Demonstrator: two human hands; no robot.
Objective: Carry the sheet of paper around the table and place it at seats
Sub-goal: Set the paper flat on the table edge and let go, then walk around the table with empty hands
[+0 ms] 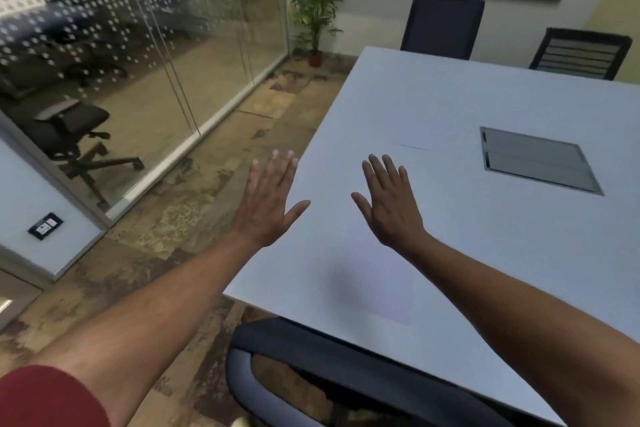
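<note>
Red sleeve (45, 399) cloth is showing at the bottom left corner, on my left arm, and both my bare forearms are reaching forward from there. Just below them a dark chair (277, 357) is sitting tucked against the near edge of the white table (502, 253), its curved armrest closest to me.

I am holding my left hand (266, 204) out flat, back upward, over the table's left edge, partly above the patterned floor (194, 218). Its fingers (277, 170) are lying straight and close together, with the thumb angling out to the right. It is gripping nothing and I cannot tell whether it is touching the tabletop.

I am holding my right hand (389, 208) the same way above the table, fingers slightly fanned, thumb pointing left toward the other thumb. It is also holding nothing.

The sheet of paper (381, 284) is lying flat on the table at this near seat, faint against the white surface, its lower right corner showing near the table's edge. My hands are hovering beyond its far end, casting a soft shadow onto it.

Farther along, a grey hatch (536, 159) is sitting flush in the tabletop. Two dark chairs (443, 28) are standing at the far side, a potted plant (315, 3) is standing in the corner, and a glass wall (138, 62) is running along the left.
</note>
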